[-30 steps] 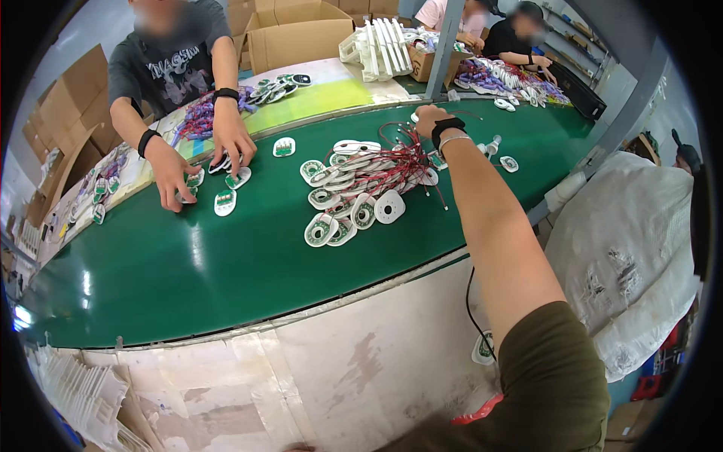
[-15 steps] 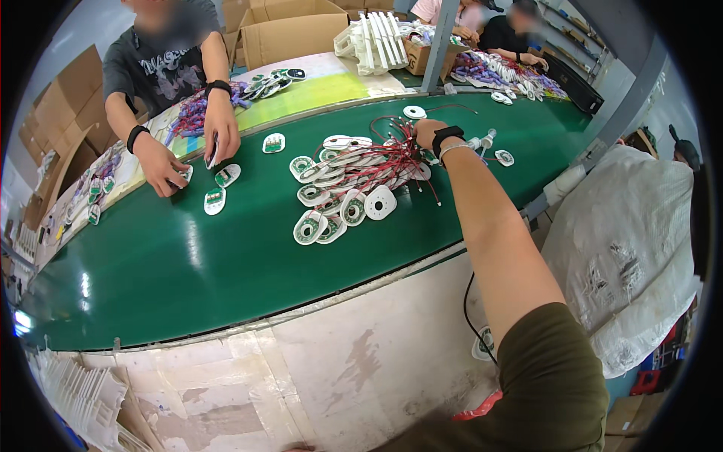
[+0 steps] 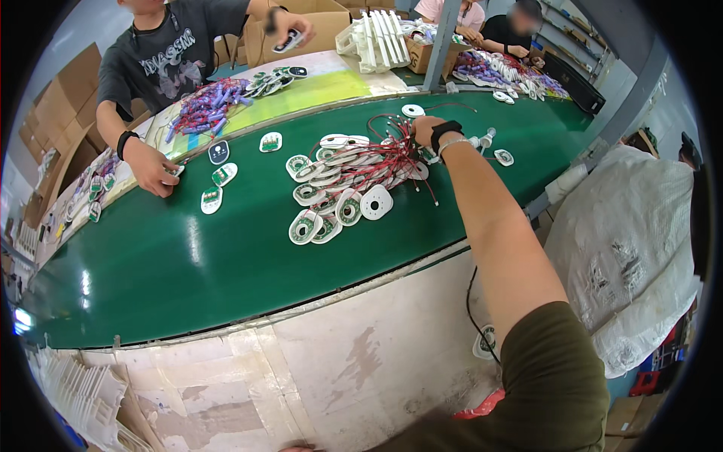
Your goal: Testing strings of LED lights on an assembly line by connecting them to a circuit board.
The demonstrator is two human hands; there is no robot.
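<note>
My right hand (image 3: 424,129), with a black watch on its wrist, reaches across the green conveyor belt (image 3: 188,264). Its fingers are closed on the far end of a tangle of red wires (image 3: 380,154). The wires join a pile of white oval circuit parts (image 3: 339,197) lying on the belt. A few single oval parts (image 3: 218,175) lie further left, by a co-worker's hand (image 3: 153,170). That co-worker's other hand (image 3: 288,32) is raised and holds a dark part. My left hand is out of view.
A heap of purple and red wired parts (image 3: 199,105) lies on the far table. Cardboard boxes (image 3: 53,98) stand behind it. A blue post (image 3: 443,38) rises at the belt's far edge. A full white sack (image 3: 625,248) stands on my right. Two more people (image 3: 520,22) work at the far right.
The co-worker's hand has lifted off the belt and now holds a part up high. My right hand stays at the far end of the wire pile, shifting only slightly.
</note>
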